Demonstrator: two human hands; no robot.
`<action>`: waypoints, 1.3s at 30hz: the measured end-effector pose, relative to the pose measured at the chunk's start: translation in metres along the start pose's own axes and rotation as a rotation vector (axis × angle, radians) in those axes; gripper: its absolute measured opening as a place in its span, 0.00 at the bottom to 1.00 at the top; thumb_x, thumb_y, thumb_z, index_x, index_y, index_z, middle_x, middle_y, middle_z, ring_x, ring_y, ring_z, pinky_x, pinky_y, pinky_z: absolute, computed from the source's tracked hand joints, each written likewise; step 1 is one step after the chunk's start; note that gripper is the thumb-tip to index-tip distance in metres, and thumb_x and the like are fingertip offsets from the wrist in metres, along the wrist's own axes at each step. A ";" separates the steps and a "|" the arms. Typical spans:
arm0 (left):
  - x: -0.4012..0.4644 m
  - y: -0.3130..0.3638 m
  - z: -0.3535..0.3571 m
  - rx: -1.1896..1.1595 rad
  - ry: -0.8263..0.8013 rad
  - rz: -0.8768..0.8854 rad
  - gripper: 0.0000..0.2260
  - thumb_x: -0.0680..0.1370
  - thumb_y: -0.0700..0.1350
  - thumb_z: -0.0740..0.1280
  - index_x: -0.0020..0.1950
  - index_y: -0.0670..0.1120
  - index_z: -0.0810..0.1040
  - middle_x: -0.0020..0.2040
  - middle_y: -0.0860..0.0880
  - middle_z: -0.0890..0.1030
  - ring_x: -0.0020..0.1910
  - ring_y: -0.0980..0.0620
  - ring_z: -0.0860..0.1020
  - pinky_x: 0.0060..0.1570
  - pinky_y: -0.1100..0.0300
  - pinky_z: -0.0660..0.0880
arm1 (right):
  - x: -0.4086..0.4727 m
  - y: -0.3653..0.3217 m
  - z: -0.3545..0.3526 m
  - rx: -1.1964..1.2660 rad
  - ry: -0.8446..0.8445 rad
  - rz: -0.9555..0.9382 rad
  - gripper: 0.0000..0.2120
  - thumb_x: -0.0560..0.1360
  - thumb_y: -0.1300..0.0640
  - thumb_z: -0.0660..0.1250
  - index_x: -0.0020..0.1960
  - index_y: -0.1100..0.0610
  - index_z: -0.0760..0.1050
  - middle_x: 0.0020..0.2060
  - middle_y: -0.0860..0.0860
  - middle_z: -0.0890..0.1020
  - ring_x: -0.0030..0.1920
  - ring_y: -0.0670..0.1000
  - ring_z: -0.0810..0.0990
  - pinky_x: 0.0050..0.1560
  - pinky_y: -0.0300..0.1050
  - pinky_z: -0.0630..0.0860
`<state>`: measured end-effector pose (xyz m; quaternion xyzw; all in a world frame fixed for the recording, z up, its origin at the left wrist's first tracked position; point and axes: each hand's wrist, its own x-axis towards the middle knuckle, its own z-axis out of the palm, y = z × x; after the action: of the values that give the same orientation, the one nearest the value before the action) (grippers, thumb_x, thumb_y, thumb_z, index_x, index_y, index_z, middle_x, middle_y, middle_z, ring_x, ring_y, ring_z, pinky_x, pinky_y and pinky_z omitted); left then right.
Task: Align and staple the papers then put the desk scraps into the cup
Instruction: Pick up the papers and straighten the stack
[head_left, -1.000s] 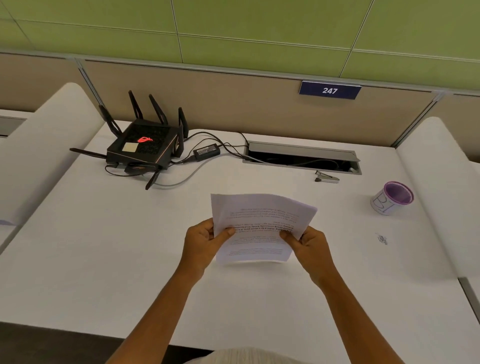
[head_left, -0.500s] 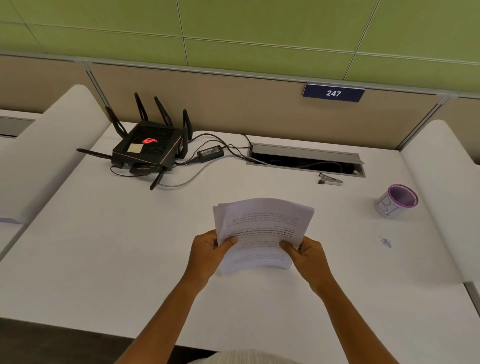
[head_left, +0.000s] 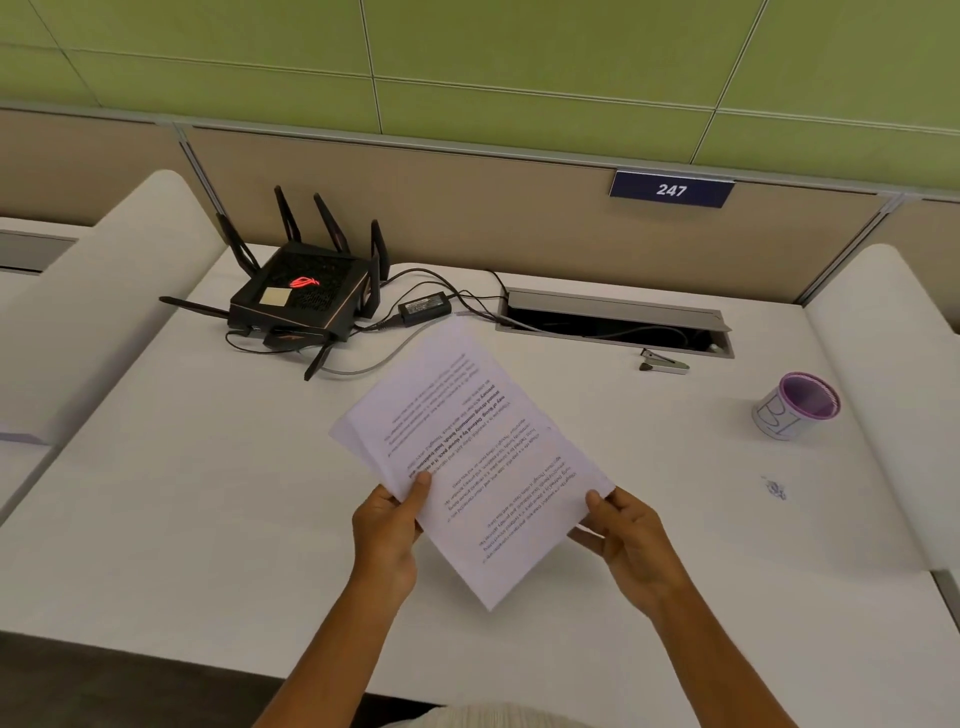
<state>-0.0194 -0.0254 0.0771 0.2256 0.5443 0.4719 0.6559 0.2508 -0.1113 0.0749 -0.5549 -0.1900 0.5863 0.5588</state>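
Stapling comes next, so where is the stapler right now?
The stapler lies at the far right of the desk, just in front of the open cable tray, left of the purple-rimmed cup.

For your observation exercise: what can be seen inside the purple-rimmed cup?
The cup shows only its purple inner wall; no scraps appear. Its bottom is hidden by the near wall. A crumpled scrap lies on the desk.
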 end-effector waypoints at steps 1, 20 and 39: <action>-0.003 -0.005 0.000 -0.032 0.009 -0.025 0.12 0.79 0.43 0.75 0.62 0.49 0.86 0.56 0.52 0.89 0.54 0.51 0.88 0.48 0.57 0.86 | -0.002 0.006 0.005 0.024 0.022 -0.003 0.19 0.78 0.58 0.70 0.68 0.60 0.79 0.62 0.60 0.84 0.62 0.62 0.83 0.63 0.63 0.79; 0.029 0.019 -0.060 0.416 -0.116 -0.082 0.15 0.79 0.50 0.75 0.65 0.53 0.83 0.56 0.51 0.89 0.57 0.46 0.87 0.53 0.48 0.85 | 0.001 -0.017 -0.009 -0.429 0.099 0.028 0.12 0.77 0.58 0.74 0.60 0.57 0.82 0.49 0.54 0.89 0.48 0.58 0.89 0.53 0.63 0.84; 0.019 0.014 -0.002 0.525 -0.109 0.270 0.05 0.80 0.43 0.73 0.54 0.52 0.83 0.49 0.54 0.87 0.50 0.50 0.86 0.42 0.69 0.82 | 0.003 -0.012 0.004 -0.448 0.348 -0.247 0.05 0.77 0.57 0.75 0.53 0.50 0.85 0.42 0.41 0.88 0.46 0.45 0.86 0.40 0.33 0.80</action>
<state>-0.0269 -0.0029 0.0780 0.4830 0.5767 0.3850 0.5347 0.2531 -0.1037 0.0851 -0.7289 -0.2820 0.3538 0.5138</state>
